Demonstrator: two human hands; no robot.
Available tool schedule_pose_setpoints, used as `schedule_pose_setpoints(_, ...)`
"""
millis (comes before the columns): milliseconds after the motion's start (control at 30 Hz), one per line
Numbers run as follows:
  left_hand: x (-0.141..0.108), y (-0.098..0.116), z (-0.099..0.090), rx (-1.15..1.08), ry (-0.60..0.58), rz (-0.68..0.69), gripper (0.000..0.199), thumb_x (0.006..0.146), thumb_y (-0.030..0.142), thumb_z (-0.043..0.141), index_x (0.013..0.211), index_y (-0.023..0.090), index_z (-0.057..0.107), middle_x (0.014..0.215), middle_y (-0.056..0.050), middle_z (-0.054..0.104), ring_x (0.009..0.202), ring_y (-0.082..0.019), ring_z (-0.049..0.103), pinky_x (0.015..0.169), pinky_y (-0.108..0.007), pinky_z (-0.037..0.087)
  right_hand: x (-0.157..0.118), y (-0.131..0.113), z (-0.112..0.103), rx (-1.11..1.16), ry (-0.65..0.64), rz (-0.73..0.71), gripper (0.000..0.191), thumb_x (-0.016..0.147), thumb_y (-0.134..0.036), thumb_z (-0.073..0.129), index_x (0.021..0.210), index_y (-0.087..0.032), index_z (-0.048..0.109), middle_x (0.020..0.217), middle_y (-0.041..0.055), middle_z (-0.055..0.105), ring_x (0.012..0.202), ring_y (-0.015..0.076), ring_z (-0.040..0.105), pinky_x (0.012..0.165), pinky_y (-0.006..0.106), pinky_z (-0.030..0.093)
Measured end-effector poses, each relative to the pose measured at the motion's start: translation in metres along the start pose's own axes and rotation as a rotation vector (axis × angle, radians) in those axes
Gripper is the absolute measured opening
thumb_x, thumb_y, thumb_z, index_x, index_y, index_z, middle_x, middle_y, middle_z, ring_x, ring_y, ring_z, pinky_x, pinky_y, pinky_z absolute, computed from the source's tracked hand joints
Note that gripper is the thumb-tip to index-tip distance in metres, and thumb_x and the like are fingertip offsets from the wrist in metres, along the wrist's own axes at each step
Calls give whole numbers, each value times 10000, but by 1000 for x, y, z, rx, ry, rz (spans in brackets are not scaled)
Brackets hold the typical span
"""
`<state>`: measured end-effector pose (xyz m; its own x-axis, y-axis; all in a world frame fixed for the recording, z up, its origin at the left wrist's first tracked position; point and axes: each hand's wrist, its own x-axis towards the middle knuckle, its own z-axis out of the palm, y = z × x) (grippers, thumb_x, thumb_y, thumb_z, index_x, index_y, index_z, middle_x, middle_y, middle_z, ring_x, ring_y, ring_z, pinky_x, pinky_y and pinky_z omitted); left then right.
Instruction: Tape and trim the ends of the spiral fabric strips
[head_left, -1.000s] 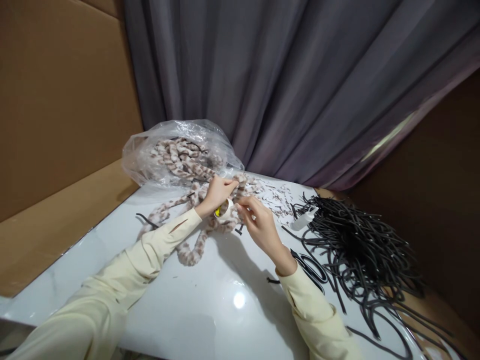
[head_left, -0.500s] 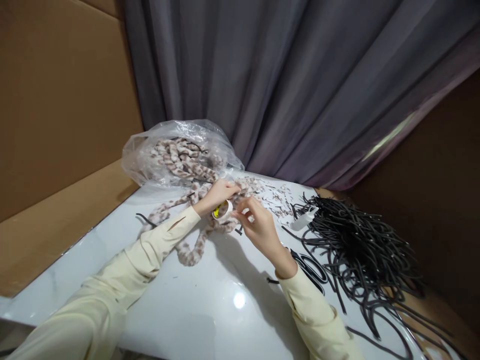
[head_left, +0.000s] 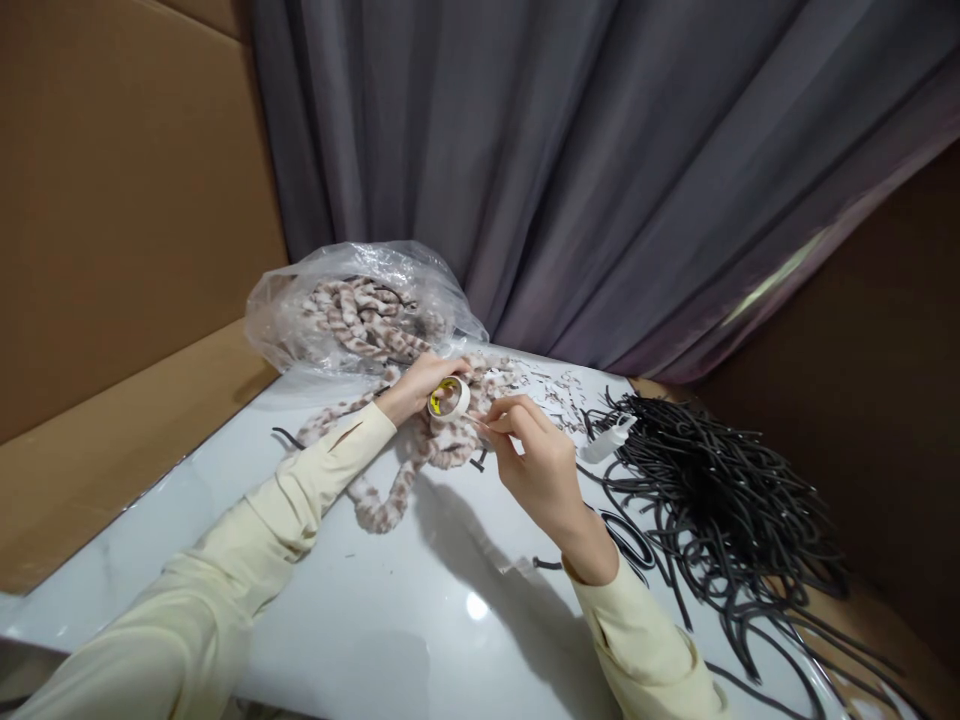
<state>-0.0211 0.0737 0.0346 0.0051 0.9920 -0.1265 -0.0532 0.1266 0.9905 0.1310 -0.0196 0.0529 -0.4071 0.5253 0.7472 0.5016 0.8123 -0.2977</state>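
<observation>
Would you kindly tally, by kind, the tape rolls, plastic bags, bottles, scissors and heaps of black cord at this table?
Tape roll: 1
Clear plastic bag: 1
White bottle: 1
Scissors (partly hidden; judged by the black handle loops): 1
Heap of black cord: 1
Total: 5

The small white ring-shaped roll of tape (head_left: pixel 458 411) is tilted, its open core facing the viewer with yellow print inside at the left; a thin strip extends from its right side. Around and beneath it, fluffy white plush cord with grey-brown patches (head_left: pixel 384 515) lies bunched on the desk (head_left: pixel 352 620), one U-shaped loop bending nearward.
</observation>
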Motion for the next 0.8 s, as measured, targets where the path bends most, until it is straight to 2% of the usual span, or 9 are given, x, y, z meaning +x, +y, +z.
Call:
schedule_pose_setpoints(167,1,0,0,60,15,44,249,627,249,613,464,155,450,363,66,411,316,-38,321,356,-191,225,0,-14,-13,-75,-76,-43,168,862,-87,448,753,-214,430,851,64,599,726,142,584,628,248,451)
schedule_pose_setpoints(267,-2,1,-1,148,-39,68,289,650,237,589,416,156,441,335,57,407,315,-51,359,370,-188,248,2,-18,-27,-76,-141,-12,161,863,-87,441,767,-216,429,901,74,608,774,154,600,651,253,454)
schedule_pose_setpoints(333,-6,5,-3,217,-122,70,316,640,222,593,373,153,440,316,41,416,310,-64,386,374,-190,256,4,-16,-37,-61,-236,29,164,851,-80,439,761,-216,428,911,76,614,797,165,611,653,259,455)
schedule_pose_setpoints(433,-15,14,-5,428,-334,156,313,642,212,569,352,143,474,324,20,447,319,-69,388,378,-188,254,6,-8,-49,-2,-426,70,182,816,-62,458,723,-213,415,965,96,624,891,200,625,671,274,459)
schedule_pose_setpoints(500,-23,21,-6,578,-458,244,315,663,217,521,360,144,478,330,25,423,321,-63,337,366,-193,213,7,-1,-52,50,-485,85,205,784,-42,475,690,-210,406,1077,125,611,1007,234,605,688,283,463)
schedule_pose_setpoints(567,-31,26,-5,647,-514,292,310,661,214,501,363,153,441,329,45,336,324,-54,251,358,-207,145,8,5,-52,96,-500,110,215,754,-27,491,668,-210,417,1100,131,615,1071,258,580,684,289,466)
schedule_pose_setpoints(667,-43,31,-1,705,-560,353,278,642,188,486,377,159,407,369,57,252,362,-54,187,375,-220,110,8,12,-47,146,-537,172,204,723,-27,509,659,-213,457,909,86,670,924,241,640,635,279,462)
schedule_pose_setpoints(800,-54,34,4,803,-617,445,226,647,176,469,423,154,454,434,45,295,417,-71,244,410,-221,170,6,18,-38,149,-548,241,193,701,-3,508,691,-195,498,755,26,655,638,155,617,556,229,412)
